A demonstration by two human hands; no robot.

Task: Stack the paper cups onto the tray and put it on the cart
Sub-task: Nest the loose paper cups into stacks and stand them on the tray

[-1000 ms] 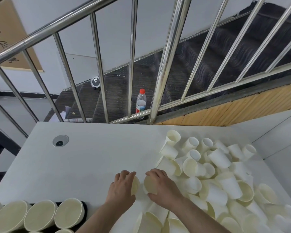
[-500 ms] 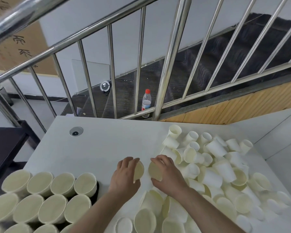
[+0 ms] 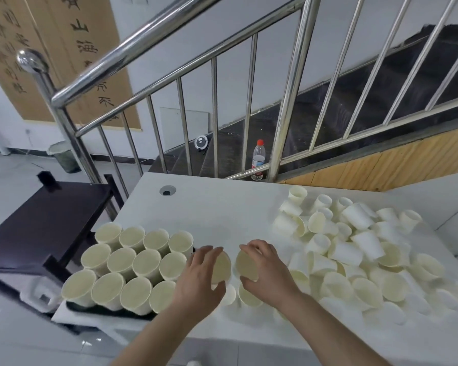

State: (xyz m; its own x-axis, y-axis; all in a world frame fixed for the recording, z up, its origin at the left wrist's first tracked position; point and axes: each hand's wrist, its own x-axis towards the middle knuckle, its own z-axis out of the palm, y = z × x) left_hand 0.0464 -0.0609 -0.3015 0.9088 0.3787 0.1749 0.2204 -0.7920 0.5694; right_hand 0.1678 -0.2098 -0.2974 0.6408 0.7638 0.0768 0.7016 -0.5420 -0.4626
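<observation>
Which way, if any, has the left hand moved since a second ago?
Yes: the left hand, gripping a cup, moved leftward, nearer the table's cable hole and the tray cups.

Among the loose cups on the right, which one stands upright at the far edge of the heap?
The cup nearest the railing, mouth up; its neighbours lie tipped on their sides.

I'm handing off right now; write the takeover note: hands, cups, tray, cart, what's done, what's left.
Left hand holds one cup; right hand holds another cup, both above the table.
Tray at the table's left edge carries twelve upright cups, three rows of four.
Loose pile lies on the right.
Cart stands left of the table, no tray on it.
Left: place the two held cups, work through the pile, move tray to cart.
</observation>
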